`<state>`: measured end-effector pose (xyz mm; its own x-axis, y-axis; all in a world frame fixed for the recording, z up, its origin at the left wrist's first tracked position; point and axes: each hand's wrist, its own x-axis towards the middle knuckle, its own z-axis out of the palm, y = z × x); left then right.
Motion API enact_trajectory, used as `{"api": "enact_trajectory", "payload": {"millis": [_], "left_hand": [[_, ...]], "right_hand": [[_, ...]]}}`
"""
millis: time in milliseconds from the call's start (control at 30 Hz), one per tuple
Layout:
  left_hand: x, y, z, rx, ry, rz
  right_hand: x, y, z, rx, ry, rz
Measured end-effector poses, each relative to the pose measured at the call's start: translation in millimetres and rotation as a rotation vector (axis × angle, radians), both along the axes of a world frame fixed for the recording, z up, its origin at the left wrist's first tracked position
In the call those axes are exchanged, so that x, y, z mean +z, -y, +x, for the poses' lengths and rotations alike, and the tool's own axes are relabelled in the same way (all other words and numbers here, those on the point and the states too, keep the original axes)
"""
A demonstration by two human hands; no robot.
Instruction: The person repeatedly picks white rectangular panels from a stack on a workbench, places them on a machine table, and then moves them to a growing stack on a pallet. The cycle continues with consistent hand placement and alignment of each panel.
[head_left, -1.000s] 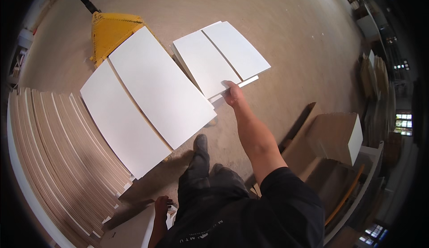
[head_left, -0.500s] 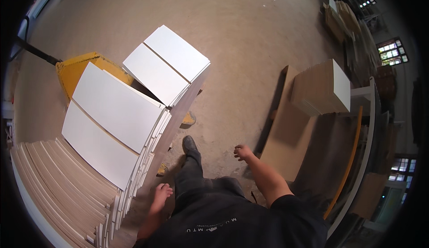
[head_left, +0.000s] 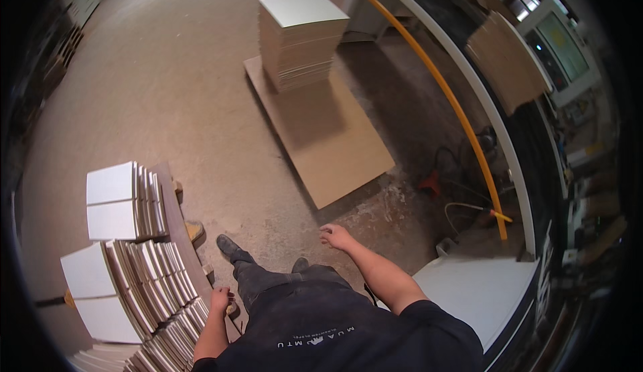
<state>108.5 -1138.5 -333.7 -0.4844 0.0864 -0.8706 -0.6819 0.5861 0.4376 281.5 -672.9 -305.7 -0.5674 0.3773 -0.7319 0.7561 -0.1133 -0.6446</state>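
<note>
Stacks of white panels (head_left: 124, 265) fill the lower left of the view, piled in several leaning columns with their layered edges showing; two smaller piles sit higher up, larger ones below, all resting on a brown board whose curved edge runs beside them. The left hand (head_left: 221, 300) hangs low just beside the nearest of these stacks, its fingers curled loosely inward; whether it touches a panel edge cannot be told, and it holds nothing that shows. Right of it, the person's dark trousers and a black shoe (head_left: 228, 245) stand on the bare concrete floor (head_left: 167, 104). The right hand (head_left: 335, 237) is held out in front of the body over the floor, empty, fingers slightly bent and a little apart, near the closest corner of a flat brown sheet (head_left: 328, 137) that lies on the floor. At the far end of that sheet stands a tall, neat stack of light boards (head_left: 301, 37) with a pale top face. Further right, a long yellow hose (head_left: 455, 111) curves down along a white-edged machine frame, ending near a red object on the floor. At the lower right lies a large white panel (head_left: 475, 291), just beside the person's right arm.
</note>
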Motion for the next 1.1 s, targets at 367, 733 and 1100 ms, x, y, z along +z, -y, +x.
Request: {"api": "enact_trajectory", "payload": {"millis": [367, 733, 1100], "left_hand": [[23.5, -316.7, -24.4, -0.601, -0.117, 0.293], [-0.9, -580.1, 25.4, -0.836, -0.046, 0.181], [104.5, -891.7, 110.5, -1.035, -0.276, 0.506]], "right_hand": [[18.6, -96.4, 334.9, -0.983, 0.161, -0.016], [46.9, -206.6, 346.9, -0.733, -0.038, -0.031], [426.6, -562.8, 336.5, -0.884, -0.924, 0.321]]}}
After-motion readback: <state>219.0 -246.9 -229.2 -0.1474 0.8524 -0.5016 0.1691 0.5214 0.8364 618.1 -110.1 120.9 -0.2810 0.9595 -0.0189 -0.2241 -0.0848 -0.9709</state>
